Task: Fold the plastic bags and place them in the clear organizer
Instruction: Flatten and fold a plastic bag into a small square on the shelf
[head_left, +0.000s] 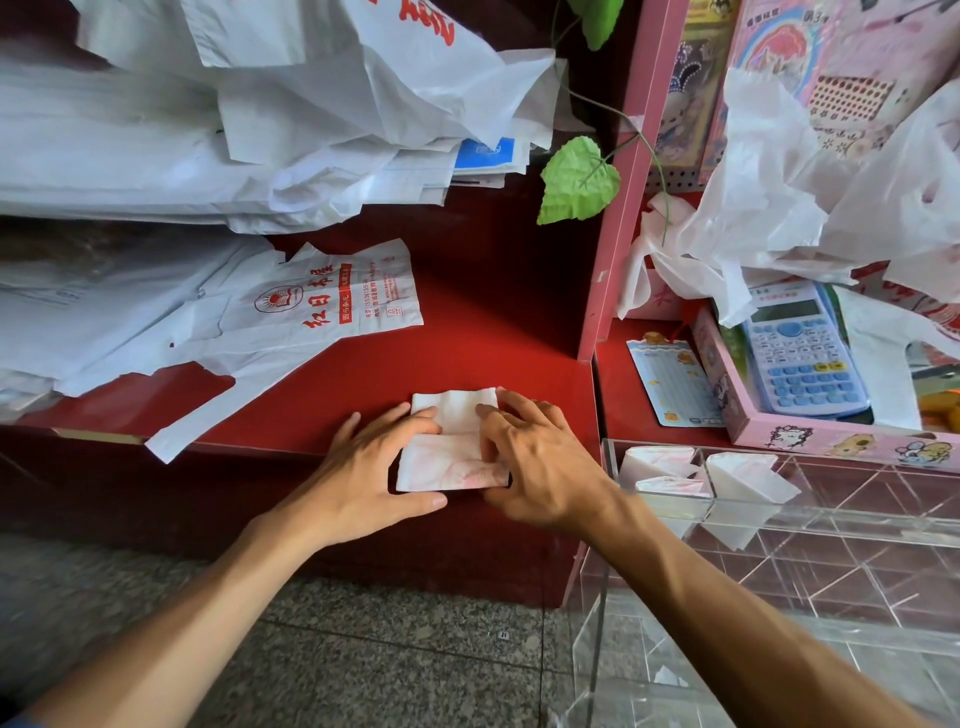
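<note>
White plastic bag (451, 447), folded down to a small rectangle with faint red print, lies at the front edge of the red counter (483, 322). We have both hands on it. Left hand (371, 462): fingers fairly straight and laid over the bag's left side, thumb stretched along the near edge, pressing it flat. Right hand (535, 457): fingers bent and spread, fingertips down on the upper right part of the bag, palm covering its right edge; whether the thumb is pinching the bag from below, we can't tell.

Clear organizer (779, 525) sits just right of the bag, below the counter's right section. Its far compartments hold folded bags (748, 475), white wedge shapes, at least three visible.

Further back on the counter, an unfolded bag with red print (332, 306) lies flat, handles toward the left. Behind it, a big heap of white bags (234, 130) is stacked.

To the right: pink shelf post (618, 208), green leaf (576, 179) on a vine, pink tray (831, 431) holding a blue calculator (802, 351), more loose bags (789, 197) draped over it. Speckled stone floor (363, 649) below.
</note>
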